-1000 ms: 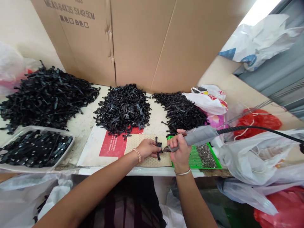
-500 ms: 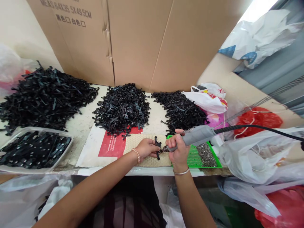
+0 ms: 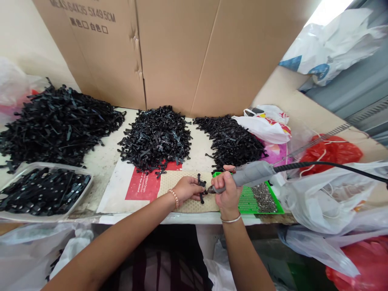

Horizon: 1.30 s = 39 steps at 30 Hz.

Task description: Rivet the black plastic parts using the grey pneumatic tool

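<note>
Containers: a clear plastic tray (image 3: 18, 210), far left of the honeycomb mat (image 3: 189, 202), holds loose flat black strips. A green perforated tray (image 3: 247, 202), touching the mat's right edge, carries a patch of small grey metal bits (image 3: 263, 196) on its right half. White and red plastic bags (image 3: 321, 202) lie right of the green tray; their contents cannot be read.

Hands: the left hand (image 3: 187, 189) rests on the mat, fingers closed, pinching a small black cross-shaped part (image 3: 200, 188) against it. The right hand (image 3: 227, 190) is wrapped fully around a grey electric driver (image 3: 250, 174), whose tip meets the part at the mat's right edge. A black cable (image 3: 327, 165) runs rightward from the driver.

Change: against both earlier frames, hands, driver and part hold the same position; only the viewpoint shifts slightly.

Materials: the mat is beige with a fine hexagonal texture, lying on a red-and-white printed sheet (image 3: 142, 186). Behind the mat stand three heaps of matt black plastic pieces: long strips (image 3: 57, 121) far left, short pronged pieces (image 3: 156, 135) directly behind, finer pieces (image 3: 232, 141) behind right. Corrugated cardboard (image 3: 182, 52) forms the backdrop. Each wrist bears a thin bangle.
</note>
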Each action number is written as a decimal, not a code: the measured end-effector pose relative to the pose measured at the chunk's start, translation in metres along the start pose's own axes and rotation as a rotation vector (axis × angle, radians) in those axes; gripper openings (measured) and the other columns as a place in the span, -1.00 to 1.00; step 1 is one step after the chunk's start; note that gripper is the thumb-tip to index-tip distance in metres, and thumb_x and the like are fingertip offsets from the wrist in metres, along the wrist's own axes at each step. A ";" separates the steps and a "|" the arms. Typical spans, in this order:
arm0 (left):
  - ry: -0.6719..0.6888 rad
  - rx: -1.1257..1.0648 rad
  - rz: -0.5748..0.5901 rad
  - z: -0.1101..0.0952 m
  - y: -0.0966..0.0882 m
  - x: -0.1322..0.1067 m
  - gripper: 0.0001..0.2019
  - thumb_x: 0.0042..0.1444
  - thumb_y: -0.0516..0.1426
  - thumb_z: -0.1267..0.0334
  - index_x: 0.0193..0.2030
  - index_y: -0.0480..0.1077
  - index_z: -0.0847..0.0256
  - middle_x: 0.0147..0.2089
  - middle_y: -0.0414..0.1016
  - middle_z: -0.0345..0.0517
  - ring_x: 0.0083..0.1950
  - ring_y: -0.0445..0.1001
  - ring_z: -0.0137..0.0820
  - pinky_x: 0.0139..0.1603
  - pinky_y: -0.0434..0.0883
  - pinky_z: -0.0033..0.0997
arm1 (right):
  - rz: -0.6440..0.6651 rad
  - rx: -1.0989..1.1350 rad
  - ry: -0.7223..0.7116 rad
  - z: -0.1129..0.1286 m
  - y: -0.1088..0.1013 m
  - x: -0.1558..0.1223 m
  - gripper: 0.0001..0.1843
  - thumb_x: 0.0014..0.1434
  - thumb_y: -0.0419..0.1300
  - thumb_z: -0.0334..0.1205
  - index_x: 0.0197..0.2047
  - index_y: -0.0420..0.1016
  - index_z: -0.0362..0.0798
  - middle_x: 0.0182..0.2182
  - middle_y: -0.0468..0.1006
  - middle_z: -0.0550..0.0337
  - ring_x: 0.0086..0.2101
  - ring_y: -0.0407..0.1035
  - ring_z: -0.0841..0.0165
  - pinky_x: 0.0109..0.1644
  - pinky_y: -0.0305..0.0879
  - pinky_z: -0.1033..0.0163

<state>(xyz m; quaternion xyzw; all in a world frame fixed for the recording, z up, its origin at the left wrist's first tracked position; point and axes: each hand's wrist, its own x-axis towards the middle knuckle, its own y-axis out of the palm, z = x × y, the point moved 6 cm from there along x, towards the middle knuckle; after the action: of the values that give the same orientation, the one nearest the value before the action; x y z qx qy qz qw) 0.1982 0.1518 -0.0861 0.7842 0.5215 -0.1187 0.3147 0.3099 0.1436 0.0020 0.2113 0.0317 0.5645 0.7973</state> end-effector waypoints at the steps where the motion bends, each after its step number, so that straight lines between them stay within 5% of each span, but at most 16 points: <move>1: 0.002 0.002 -0.001 0.000 0.000 0.000 -0.76 -0.17 0.38 0.32 -0.42 0.41 0.35 -0.50 0.48 -0.13 -0.45 0.50 -0.45 -0.44 0.48 -0.51 | 0.009 -0.007 -0.004 0.000 0.000 0.000 -0.64 0.02 0.30 0.01 -0.23 0.28 0.03 -0.73 0.13 0.52 -0.71 0.02 0.51 -0.57 0.13 0.34; 9: -0.001 0.009 0.021 0.000 0.001 0.001 -0.76 -0.19 0.38 0.28 -0.48 0.42 0.34 -0.53 0.48 -0.13 -0.47 0.48 -0.47 -0.43 0.47 -0.51 | 0.073 -0.049 -0.014 -0.004 0.003 -0.003 -0.66 0.07 0.28 0.03 -0.22 0.28 0.04 -0.71 0.13 0.50 -0.70 0.05 0.49 -0.57 0.16 0.33; 22: -0.021 0.024 -0.026 -0.004 0.002 -0.003 -0.86 -0.15 0.34 0.38 -0.50 0.46 0.37 -0.54 0.48 -0.13 -0.51 0.46 -0.47 -0.49 0.46 -0.50 | 0.364 -0.059 0.045 -0.013 0.018 -0.004 -0.75 0.10 0.25 -0.04 -0.28 0.31 0.03 -0.73 0.15 0.50 -0.73 0.04 0.51 -0.60 0.13 0.35; 26: -0.032 -0.007 -0.008 -0.006 0.002 -0.005 -0.83 -0.19 0.37 0.38 -0.49 0.46 0.37 -0.51 0.51 -0.10 -0.49 0.48 -0.45 -0.47 0.46 -0.52 | 0.255 -0.009 0.042 0.006 0.011 0.007 -0.70 0.05 0.28 -0.04 -0.21 0.35 0.02 -0.74 0.14 0.50 -0.73 0.04 0.51 -0.60 0.13 0.35; 31: -0.053 -0.070 0.002 -0.007 0.001 -0.008 -0.86 -0.17 0.32 0.51 -0.43 0.47 0.36 -0.43 0.55 -0.07 -0.39 0.53 -0.43 -0.38 0.49 -0.50 | -0.122 -0.034 -0.222 0.035 -0.033 0.050 -0.65 -0.02 0.33 -0.01 -0.25 0.36 0.00 -0.74 0.17 0.50 -0.72 0.06 0.53 -0.58 0.16 0.38; 34: -0.062 -0.063 0.008 -0.006 0.001 -0.009 -0.87 -0.14 0.27 0.55 -0.40 0.48 0.35 -0.41 0.56 -0.06 -0.35 0.55 -0.41 -0.34 0.50 -0.50 | -0.228 -0.082 -0.191 0.020 -0.055 0.070 -0.59 -0.10 0.37 0.00 -0.27 0.36 -0.04 -0.74 0.20 0.50 -0.72 0.06 0.53 -0.61 0.13 0.40; 39: -0.073 -0.047 -0.004 -0.003 -0.001 -0.008 -0.84 -0.14 0.20 0.60 -0.38 0.49 0.35 -0.42 0.57 -0.05 -0.35 0.55 -0.40 -0.37 0.48 -0.52 | -0.204 -0.115 -0.110 -0.007 -0.065 0.076 -0.57 -0.12 0.38 0.01 -0.28 0.39 -0.07 -0.75 0.22 0.48 -0.72 0.07 0.54 -0.62 0.14 0.40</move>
<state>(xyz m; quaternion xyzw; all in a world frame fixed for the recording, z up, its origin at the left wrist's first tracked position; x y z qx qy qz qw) 0.1934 0.1486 -0.0800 0.7708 0.5138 -0.1355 0.3514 0.3927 0.1976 -0.0140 0.1917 -0.0231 0.4690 0.8619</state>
